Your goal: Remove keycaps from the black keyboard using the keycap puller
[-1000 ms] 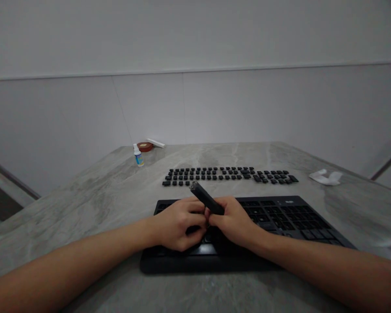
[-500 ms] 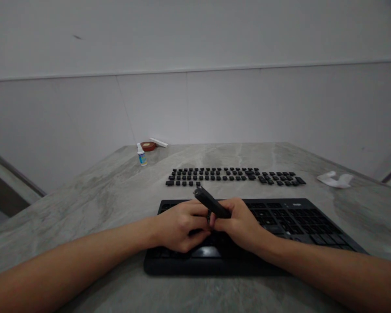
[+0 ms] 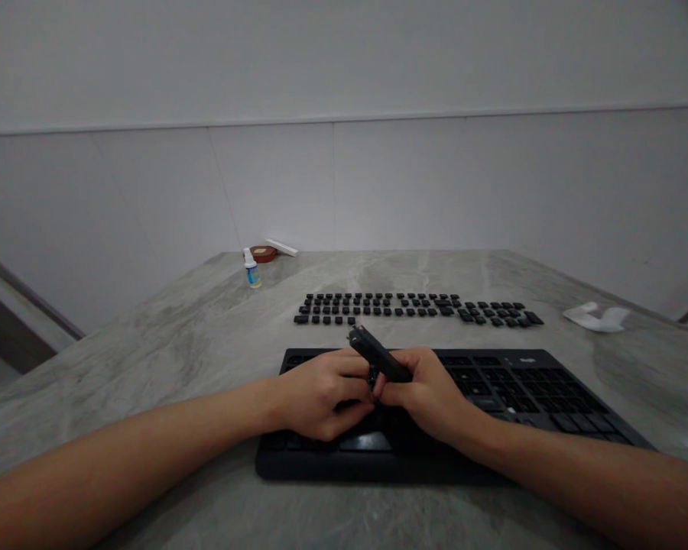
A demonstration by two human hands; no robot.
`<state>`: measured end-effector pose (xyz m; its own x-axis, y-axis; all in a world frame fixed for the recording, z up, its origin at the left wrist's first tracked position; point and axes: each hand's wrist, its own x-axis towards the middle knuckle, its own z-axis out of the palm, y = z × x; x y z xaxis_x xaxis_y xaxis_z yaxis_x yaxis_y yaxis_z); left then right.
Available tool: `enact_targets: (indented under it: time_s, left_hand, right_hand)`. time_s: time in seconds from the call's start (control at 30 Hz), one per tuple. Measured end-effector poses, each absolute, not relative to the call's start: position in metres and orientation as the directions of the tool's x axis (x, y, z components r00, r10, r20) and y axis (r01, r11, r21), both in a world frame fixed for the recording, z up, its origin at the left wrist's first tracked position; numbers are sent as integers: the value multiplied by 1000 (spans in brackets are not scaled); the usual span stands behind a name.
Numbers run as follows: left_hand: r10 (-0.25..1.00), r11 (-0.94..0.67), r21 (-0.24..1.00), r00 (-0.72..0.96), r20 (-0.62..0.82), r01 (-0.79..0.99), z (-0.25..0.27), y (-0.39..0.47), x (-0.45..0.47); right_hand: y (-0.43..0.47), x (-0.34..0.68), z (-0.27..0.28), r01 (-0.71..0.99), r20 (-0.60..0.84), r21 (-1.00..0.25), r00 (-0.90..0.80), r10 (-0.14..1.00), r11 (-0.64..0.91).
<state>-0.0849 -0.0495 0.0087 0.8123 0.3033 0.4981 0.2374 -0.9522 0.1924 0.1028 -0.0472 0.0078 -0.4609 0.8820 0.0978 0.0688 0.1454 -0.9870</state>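
Note:
A black keyboard [image 3: 372, 467] lies in front of me, with several of its keys off and bare sockets showing. My right hand [image 3: 436, 393] is closed around a black stick-shaped tool [image 3: 381, 357], which leans up to the left with small metal prongs at its upper end. Against it, over the keyboard's left half, my left hand [image 3: 326, 393] is closed in a pinch. Something small and dark shows between the fingertips of both hands, but its kind cannot be made out. The fingers hide the keys beneath them.
Loose black keycaps [image 3: 372, 310] lie in rows beyond the keyboard. A crumpled white tissue [image 3: 596, 318] is at the right. At the back left stand a small white spray bottle [image 3: 253, 271], a reddish-brown round case [image 3: 263, 254] and a white flat strip [image 3: 280, 247]. Behind the marbled table [image 3: 166, 336] rises a wall.
The whole view has shifted slightly. Both hands and the tool keep nearly the same pose over the keyboard, and the loose keycaps stay in their rows.

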Motion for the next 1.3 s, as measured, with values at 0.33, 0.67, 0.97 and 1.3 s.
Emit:
enact_targets:
  time_s: [0.33, 0.67, 0.97, 1.3]
  left_hand:
    - [305, -951, 195, 817, 490, 238, 8, -49, -86]
    - [307, -950, 208, 810, 499, 232, 9, -49, -85]
    - [312, -949, 214, 799, 514, 233, 10, -51, -84]
    - [308, -949, 227, 802, 512, 220, 9, -49, -84]
  right_hand:
    - [-46, 102, 9, 100, 89, -983, -462, 882, 151]
    - [-46, 107, 5, 180, 141, -944, -539, 830, 277]
    - [-45, 108, 6, 229, 143, -917, -577, 804, 327]
    - [-46, 104, 6, 137, 107, -971, -481, 870, 195]
